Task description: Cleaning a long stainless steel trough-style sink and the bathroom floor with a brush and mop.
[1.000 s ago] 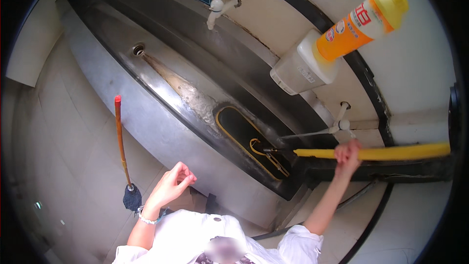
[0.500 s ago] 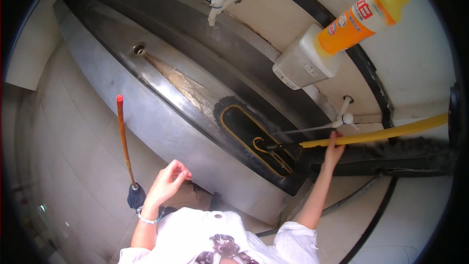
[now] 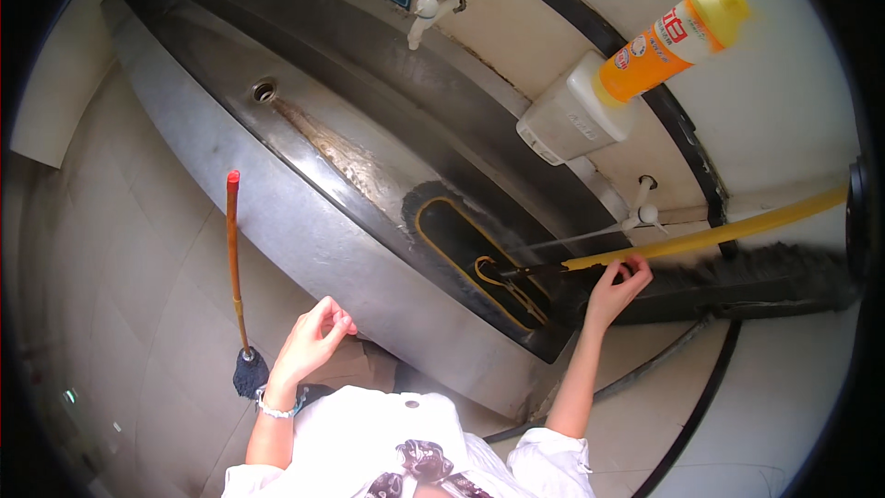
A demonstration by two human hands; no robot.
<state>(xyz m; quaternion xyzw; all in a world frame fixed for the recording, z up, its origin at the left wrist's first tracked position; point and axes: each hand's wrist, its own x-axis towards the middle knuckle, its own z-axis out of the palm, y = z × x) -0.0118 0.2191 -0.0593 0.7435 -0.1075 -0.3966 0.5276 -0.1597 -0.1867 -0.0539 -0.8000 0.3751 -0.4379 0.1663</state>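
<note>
My right hand [image 3: 619, 293] is just below the yellow handle [image 3: 710, 238] of a flat mop, fingers loosely bent and apart, holding nothing. The mop's dark, fringed head [image 3: 458, 235], with a yellow stripe around it, lies in the steel trough sink [image 3: 304, 212]. A thin stream of water runs onto it from the white tap [image 3: 643, 216] beyond the handle. My left hand [image 3: 316, 339] hovers in front of the sink's near rim. Its fingers are curled against the thumb, with nothing visible in them.
A brown stick [image 3: 233, 249] with a dark blue head leans by the sink at left. An orange bottle [image 3: 645, 60] with a yellow cap and a white dispenser [image 3: 576, 115] are at the back wall. Another tap [image 3: 429, 18] is farther left. A dark, bristly brush [image 3: 737, 281] lies at right.
My right hand has drawn back from the tap toward me, to below the mop handle. My left hand stays nearly in place. The view has shifted slightly.
</note>
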